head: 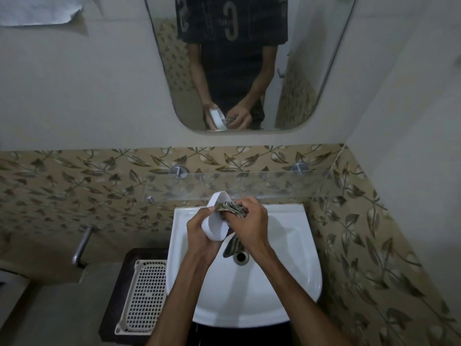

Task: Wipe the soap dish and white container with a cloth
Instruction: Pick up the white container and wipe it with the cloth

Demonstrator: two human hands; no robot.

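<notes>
At frame centre, over the sink, the left hand clasps the white container; the right hand, fingers closed, presses a striped cloth inside it.

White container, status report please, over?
Left hand grips white container above sink. Right hand presses cloth inside it. Nothing blocking.

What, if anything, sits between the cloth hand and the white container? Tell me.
Nothing visible does. The left hand holds the white container tilted over the sink, and the right hand presses the bunched cloth straight into its open side; a loose end hangs toward the drain.
</notes>
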